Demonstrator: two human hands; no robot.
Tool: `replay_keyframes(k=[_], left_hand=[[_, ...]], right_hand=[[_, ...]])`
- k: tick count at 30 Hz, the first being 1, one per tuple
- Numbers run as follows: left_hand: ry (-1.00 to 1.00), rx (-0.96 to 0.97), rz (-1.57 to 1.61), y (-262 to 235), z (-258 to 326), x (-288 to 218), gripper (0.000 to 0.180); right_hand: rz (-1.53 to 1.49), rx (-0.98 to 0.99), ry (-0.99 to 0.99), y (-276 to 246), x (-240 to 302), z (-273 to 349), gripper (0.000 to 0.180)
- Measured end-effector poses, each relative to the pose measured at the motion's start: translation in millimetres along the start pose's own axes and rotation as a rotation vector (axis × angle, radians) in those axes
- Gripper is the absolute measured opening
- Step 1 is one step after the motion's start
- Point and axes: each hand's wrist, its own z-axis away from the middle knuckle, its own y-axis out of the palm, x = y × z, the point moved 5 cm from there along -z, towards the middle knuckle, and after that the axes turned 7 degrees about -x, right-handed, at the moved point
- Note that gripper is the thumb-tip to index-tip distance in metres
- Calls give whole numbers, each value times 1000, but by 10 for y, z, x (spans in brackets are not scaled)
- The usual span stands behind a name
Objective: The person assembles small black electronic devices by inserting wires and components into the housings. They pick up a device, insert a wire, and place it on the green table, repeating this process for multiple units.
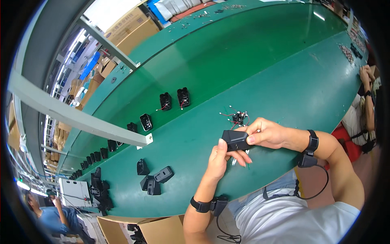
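Observation:
A black plastic housing [235, 140] with angled sides is held between both hands above the green table. My left hand [218, 162] grips its left end, thumb upright against the near side and fingers reaching underneath. My right hand [266, 133] pinches the right end between thumb and fingers. Just beyond the hands lies a small heap of black parts with red wires and white connectors [239, 118]. Some white-tipped pieces [234, 162] show below my left fingers, partly hidden. Several loose black housings, one of them a grey-faced housing [164, 174], lie on the table to the left.
Beyond the table edge runs a green conveyor belt [252, 61] carrying a row of black housings [183, 97], some with red wires. A grey metal post [81, 116] stands at left. A white box [75, 193] and piled black parts [99, 189] sit far left. People are at both sides.

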Motion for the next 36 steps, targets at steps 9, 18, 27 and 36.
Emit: replay_keyframes(k=[9, 18, 27, 36], left_hand=[[-7, -173, -224, -284, -49, -21, 76], [465, -845, -1340, -752, 969, -903, 28], [259, -1025, -1650, -1092, 1608, -420, 51], [324, -1056, -1526, -1053, 1412, -480, 61]], right_hand=[[560, -95, -243, 179, 322, -159, 18], [1943, -291, -559, -332, 884, -1702, 18], [2008, -227, -605, -380, 957, -1597, 41], [1549, -7, -199, -391, 781, -517, 46]])
